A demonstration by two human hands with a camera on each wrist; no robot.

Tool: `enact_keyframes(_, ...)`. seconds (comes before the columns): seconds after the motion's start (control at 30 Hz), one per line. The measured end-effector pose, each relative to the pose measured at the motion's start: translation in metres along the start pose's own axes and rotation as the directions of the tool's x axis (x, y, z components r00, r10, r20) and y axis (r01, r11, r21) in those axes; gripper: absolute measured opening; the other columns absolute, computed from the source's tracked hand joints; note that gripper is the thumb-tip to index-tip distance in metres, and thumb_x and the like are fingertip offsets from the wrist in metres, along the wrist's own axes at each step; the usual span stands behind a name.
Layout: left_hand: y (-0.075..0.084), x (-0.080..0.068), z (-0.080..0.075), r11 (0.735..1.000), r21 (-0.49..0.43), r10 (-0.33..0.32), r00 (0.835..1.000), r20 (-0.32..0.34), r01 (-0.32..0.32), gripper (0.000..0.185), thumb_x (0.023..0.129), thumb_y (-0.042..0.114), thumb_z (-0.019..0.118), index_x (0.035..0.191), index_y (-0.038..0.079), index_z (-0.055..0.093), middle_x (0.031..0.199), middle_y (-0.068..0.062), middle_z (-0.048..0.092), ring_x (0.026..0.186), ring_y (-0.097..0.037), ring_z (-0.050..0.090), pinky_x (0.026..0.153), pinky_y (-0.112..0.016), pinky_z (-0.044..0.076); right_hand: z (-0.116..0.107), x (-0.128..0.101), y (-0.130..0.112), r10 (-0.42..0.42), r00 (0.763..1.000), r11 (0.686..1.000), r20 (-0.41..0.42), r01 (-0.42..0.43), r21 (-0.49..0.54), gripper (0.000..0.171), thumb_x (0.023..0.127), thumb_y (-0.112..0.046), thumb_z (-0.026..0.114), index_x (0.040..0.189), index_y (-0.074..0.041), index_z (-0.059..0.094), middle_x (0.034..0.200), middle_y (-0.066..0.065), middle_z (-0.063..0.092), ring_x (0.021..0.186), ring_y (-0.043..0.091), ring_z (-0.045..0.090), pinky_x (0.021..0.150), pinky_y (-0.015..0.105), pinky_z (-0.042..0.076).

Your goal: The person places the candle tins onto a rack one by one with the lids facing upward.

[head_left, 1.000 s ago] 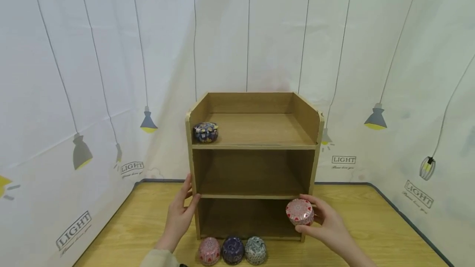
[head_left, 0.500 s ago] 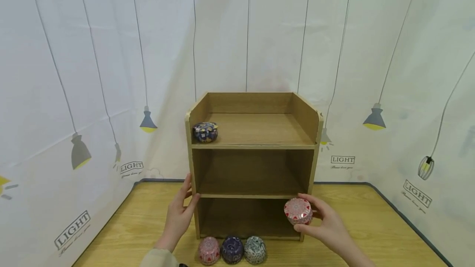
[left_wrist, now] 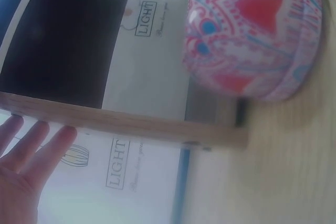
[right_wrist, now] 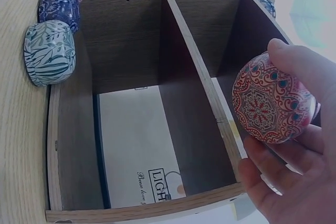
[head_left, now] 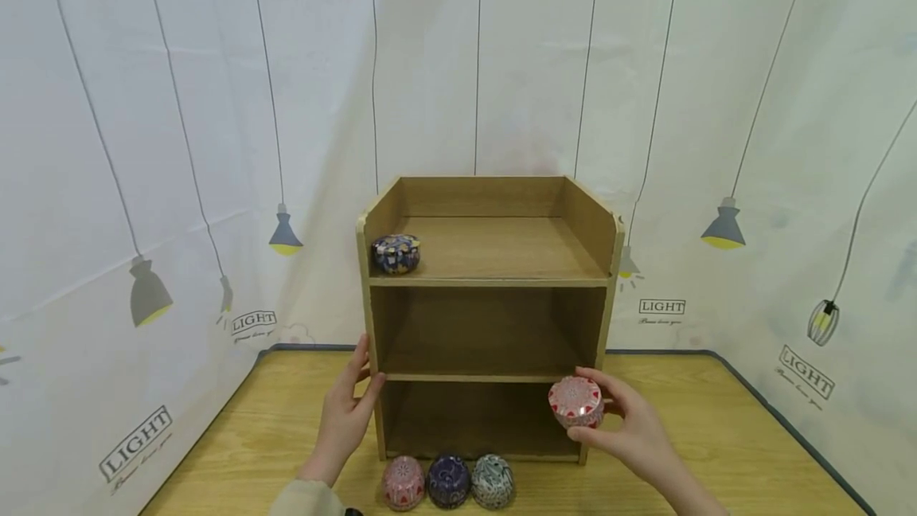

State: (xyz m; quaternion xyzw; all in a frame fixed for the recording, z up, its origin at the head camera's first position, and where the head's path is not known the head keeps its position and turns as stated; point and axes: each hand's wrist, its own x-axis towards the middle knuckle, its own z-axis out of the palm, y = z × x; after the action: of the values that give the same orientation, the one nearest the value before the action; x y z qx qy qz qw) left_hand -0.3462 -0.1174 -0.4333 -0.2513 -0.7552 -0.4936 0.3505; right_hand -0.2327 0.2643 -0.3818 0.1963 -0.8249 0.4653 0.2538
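My right hand (head_left: 626, 420) grips a round pink tin with red hearts (head_left: 576, 402) between thumb and fingers, in front of the shelf's right side. In the right wrist view the tin's patterned end (right_wrist: 260, 107) faces the camera. My left hand (head_left: 345, 412) rests on the left side panel of the wooden shelf (head_left: 490, 283), its fingers (left_wrist: 55, 148) fairly straight against the wood. Before the shelf stand a pink tin (head_left: 404, 482), a dark blue tin (head_left: 449, 482) and a green-and-white leafy tin (head_left: 493, 482) in a row. A dark floral tin (head_left: 396, 254) sits at the top shelf's left end.
The shelf has a railed top and two open compartments below. It stands on a light wooden table (head_left: 243, 428). White sheets (head_left: 530, 62) printed with hanging lamps surround the table at the back and both sides.
The right hand has lifted the pink tin slightly and moved it a little to the left. The left hand stays on the side panel.
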Motion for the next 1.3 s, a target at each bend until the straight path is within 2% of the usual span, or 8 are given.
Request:
enact_keyframes(0.23, 0.001, 0.000, -0.002, 1.000, -0.013, -0.001, 1.000, 0.019, 0.001, 0.068, 0.093, 0.003, 0.064, 0.152, 0.020, 0.035, 0.148, -0.007, 0.042, 0.106, -0.037, 0.060, 0.064, -0.025, 0.056, -0.003, 0.002, -0.004, -0.001, 1.000, 1.000, -0.007, 0.001, 0.004, 0.068, 0.069, -0.008, 0.088, 0.130, -0.002, 0.058, 0.117, 0.012, 0.063, 0.091, 0.007, 0.060, 0.075, 0.027, 0.054)
enact_keyframes(0.5, 0.001, 0.000, -0.002, 1.000, -0.013, -0.023, 1.000, 0.022, 0.023, 0.068, 0.093, 0.003, 0.064, 0.152, 0.020, 0.035, 0.147, -0.014, 0.043, 0.106, -0.037, 0.060, 0.064, -0.025, 0.056, -0.007, 0.005, -0.008, 0.011, 1.000, 1.000, -0.023, -0.011, -0.003, 0.070, 0.069, -0.008, 0.088, 0.132, -0.004, 0.057, 0.118, 0.011, 0.063, 0.092, 0.007, 0.060, 0.076, 0.024, 0.053)
enact_keyframes(0.87, 0.002, 0.000, -0.003, 0.999, -0.007, -0.032, 0.999, 0.034, 0.032, 0.068, 0.094, 0.003, 0.063, 0.152, 0.021, 0.034, 0.148, -0.012, 0.041, 0.107, -0.037, 0.059, 0.065, -0.025, 0.056, -0.009, 0.012, -0.011, -0.022, 0.999, 1.000, -0.034, 0.022, 0.007, 0.069, 0.070, -0.007, 0.087, 0.133, -0.004, 0.057, 0.118, 0.011, 0.064, 0.092, 0.008, 0.061, 0.077, 0.023, 0.053)
enact_keyframes(1.13, 0.003, 0.000, -0.002, 1.000, -0.010, -0.024, 0.999, 0.024, 0.024, 0.068, 0.093, 0.001, 0.063, 0.152, 0.020, 0.035, 0.148, 0.009, 0.039, 0.107, -0.035, 0.059, 0.065, -0.025, 0.056, -0.009, 0.013, -0.015, 0.027, 0.999, 1.000, -0.039, -0.027, -0.001, 0.069, 0.071, -0.009, 0.087, 0.133, -0.007, 0.057, 0.118, 0.010, 0.063, 0.093, 0.009, 0.061, 0.077, 0.024, 0.053)
enact_keyframes(1.3, 0.002, 0.000, -0.002, 0.999, -0.024, -0.024, 0.999, 0.024, 0.025, 0.068, 0.093, 0.000, 0.063, 0.152, 0.019, 0.035, 0.148, -0.001, 0.041, 0.107, -0.036, 0.059, 0.066, -0.024, 0.056, -0.009, 0.016, -0.016, 0.025, 0.999, 1.000, -0.044, -0.024, 0.010, 0.070, 0.071, -0.009, 0.087, 0.134, -0.008, 0.056, 0.119, 0.010, 0.063, 0.094, 0.009, 0.061, 0.076, 0.024, 0.053)
